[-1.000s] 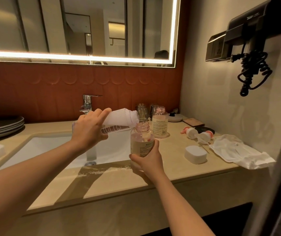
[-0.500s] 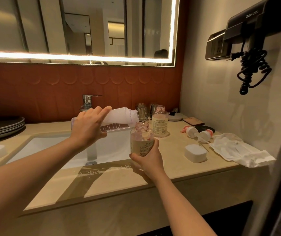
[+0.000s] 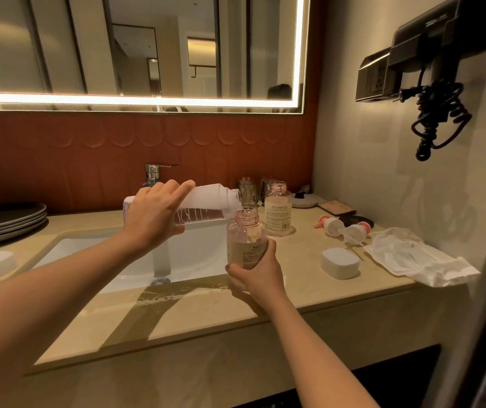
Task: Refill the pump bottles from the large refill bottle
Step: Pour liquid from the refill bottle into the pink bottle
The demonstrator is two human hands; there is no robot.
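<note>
— Refill bottle (image 3: 206,203): where is it?
— Lying almost level above the sink (image 3: 194,254), wrapped round its middle by the left hand (image 3: 154,214), fingers closed over the top and thumb beneath; its open mouth sits just over the neck of the pump bottle (image 3: 246,241) (whether the two rims touch, I cannot tell).
— And that pump bottle?
— Upright at the sink's right edge, pump off, partly filled with pale liquid; the right hand (image 3: 260,278) is curled firmly round its lower part from the front.
— Anything else on the counter (image 3: 309,287)?
— A second open bottle (image 3: 278,212) stands just behind, on the stone; two pump heads (image 3: 343,229) lie on their sides further right, near a white soap box (image 3: 340,263) and a crumpled white bag (image 3: 418,257); a wet patch (image 3: 177,295) glistens along the front rim of the sink.
— Left side?
— Stacked dark plates (image 3: 6,223); the tap (image 3: 154,172) stands behind the left hand.
</note>
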